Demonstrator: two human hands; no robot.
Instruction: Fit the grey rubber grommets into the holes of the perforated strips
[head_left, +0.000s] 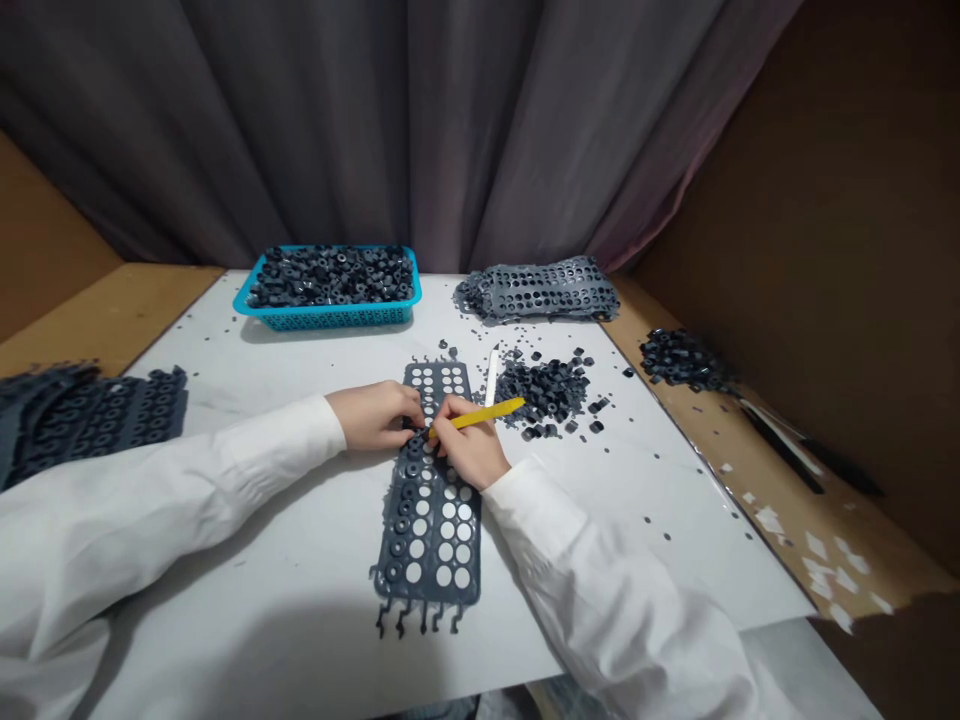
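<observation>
A dark grey rubber sheet (430,590) lies lengthwise before me, with rows of round holes through which white shows. Along its left column sit several small black rings (397,548). My right hand (474,452) grips a yellow pen-shaped tool (491,412), its lower tip down at the sheet's left part. Beside that tip, my left hand (379,413) has its thumb and fingers pinched together at the sheet's left edge; whatever they hold is hidden. Just right of the sheet are a white pen-like stick (492,375) and a pile of small black pieces (551,390).
At the back stand a blue basket (322,318) full of black rings and a stack of perforated sheets (547,288). More ringed sheets (97,415) lie far left. On the right ledge are a black heap (682,360), dark-handled tools (784,445) and white scraps (817,570).
</observation>
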